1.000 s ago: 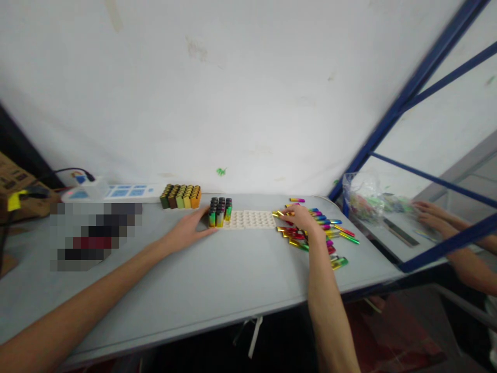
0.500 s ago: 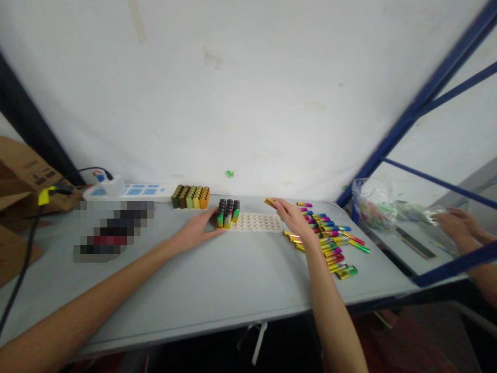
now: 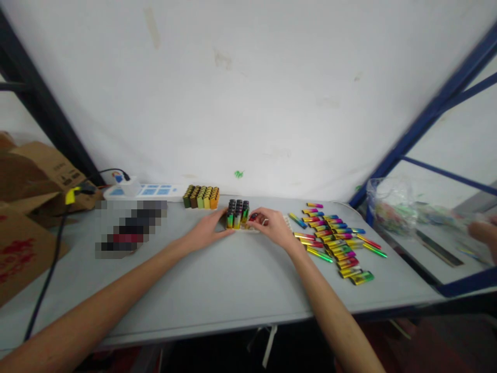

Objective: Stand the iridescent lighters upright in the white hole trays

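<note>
A white tray with rows of holes (image 3: 288, 224) lies near the wall, its middle covered by my right hand. Dark-topped, shiny green and yellow lighters (image 3: 236, 216) stand upright in rows at its left end. My left hand (image 3: 208, 229) curves around that end, thumb along the front and fingers behind, gripping the tray. Over the tray, just right of the standing lighters, my right hand (image 3: 271, 225) pinches a lighter (image 3: 253, 217) with a dark reddish end; its lower part is hidden. To the right lies a spread of metallic multicoloured lighters (image 3: 330, 235).
Another block of upright gold-topped lighters (image 3: 201, 198) stands at the wall. A power strip (image 3: 155, 191), a blurred-out item (image 3: 130, 230), cardboard boxes (image 3: 34, 207) and a cable are on the left. Beyond the blue frame (image 3: 392, 160) are a plastic bag (image 3: 390, 207) and another person's hand (image 3: 485, 235).
My right hand has moved left and down with a lighter, from above the tray to beside the standing lighters. My left hand stays at the tray's end. The view has shifted slightly.
</note>
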Available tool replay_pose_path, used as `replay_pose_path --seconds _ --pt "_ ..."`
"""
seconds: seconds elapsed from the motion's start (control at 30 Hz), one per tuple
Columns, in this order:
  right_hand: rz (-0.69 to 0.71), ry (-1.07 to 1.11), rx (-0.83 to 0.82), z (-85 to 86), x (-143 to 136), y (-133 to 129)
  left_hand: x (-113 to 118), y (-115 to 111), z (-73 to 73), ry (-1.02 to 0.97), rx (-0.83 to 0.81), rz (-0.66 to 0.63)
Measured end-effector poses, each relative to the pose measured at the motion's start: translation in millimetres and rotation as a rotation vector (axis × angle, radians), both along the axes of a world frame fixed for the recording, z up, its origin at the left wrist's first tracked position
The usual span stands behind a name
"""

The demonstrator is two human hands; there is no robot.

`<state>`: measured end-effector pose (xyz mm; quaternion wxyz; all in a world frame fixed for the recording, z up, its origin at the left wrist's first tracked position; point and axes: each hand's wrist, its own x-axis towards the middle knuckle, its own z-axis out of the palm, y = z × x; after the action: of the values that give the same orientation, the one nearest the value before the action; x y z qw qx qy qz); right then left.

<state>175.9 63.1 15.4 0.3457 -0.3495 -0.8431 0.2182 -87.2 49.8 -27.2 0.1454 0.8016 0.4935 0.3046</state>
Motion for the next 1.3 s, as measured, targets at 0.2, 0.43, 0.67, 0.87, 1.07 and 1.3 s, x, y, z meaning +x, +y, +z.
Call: replay_pose_path --seconds 0.2,0.43,0.67,0.87,1.07,1.3 --pt "-0.046 0.038 -0.026 -0.7 -3.1 -1.1 -0.1 0.2 -0.5 -0.002 0.014 -0.01" --pt "-0.174 -0.026 0.079 -4.7 -13.4 -0.3 -0.3 1.1 -1.5 -0.012 0.0 -0.001" --pt "-0.222 -0.285 0.167 -3.4 -23.2 -1.6 1.4 -2.4 2.8 -0.021 -0.013 0.002" --pt "-0.18 -0.543 0.119 14.0 -23.1 -6.9 -1.0 -0.5 -0.7 -0.023 0.001 0.002" --pt "-0.272 -0.651 0.109 23.5 -29.5 -16.3 -0.6 0.1 0.5 -0.006 -0.007 -0.009" --pt "-0.297 -0.714 0.115 14.6 -27.8 -14.4 -1.5 1.3 1.2 0.025 -0.014 0.019"
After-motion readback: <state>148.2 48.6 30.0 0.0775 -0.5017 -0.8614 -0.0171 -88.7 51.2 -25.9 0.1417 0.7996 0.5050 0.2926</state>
